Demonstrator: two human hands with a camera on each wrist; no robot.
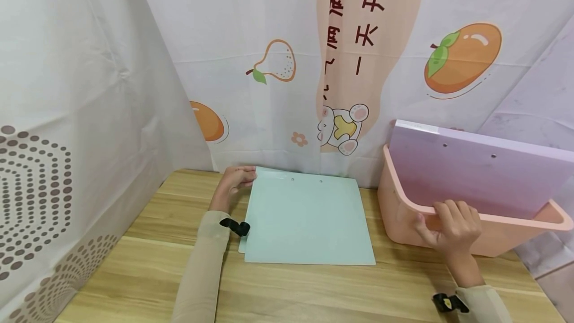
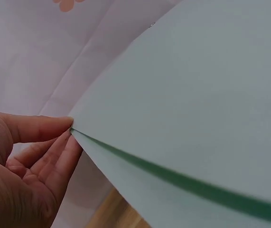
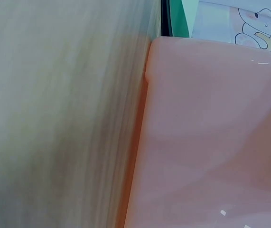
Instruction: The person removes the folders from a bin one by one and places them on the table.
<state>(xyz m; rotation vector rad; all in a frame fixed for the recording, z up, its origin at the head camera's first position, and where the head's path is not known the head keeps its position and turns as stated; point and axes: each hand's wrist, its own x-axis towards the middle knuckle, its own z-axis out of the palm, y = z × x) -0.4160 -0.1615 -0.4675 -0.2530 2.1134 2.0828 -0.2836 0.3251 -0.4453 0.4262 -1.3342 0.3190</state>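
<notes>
A mint-green file folder (image 1: 309, 221) with two small rivets near its back edge lies at the middle of the table. My left hand (image 1: 234, 179) pinches its back left corner between thumb and fingers. In the left wrist view, a narrow dark-green gap (image 2: 173, 173) runs between the folder's two layers away from the pinched corner. My right hand (image 1: 457, 226) grips the front rim of a pink plastic bin (image 1: 401, 221), thumb outside on the front wall. A purple file folder (image 1: 466, 173) stands inside the bin, leaning against its back.
The wood-grain table (image 1: 278, 293) carries both the folder and the bin. A printed cloth (image 1: 251, 123) with fruit and a cartoon animal hangs right behind them. Another pale cloth (image 1: 98, 88) with brown dots hangs on the left.
</notes>
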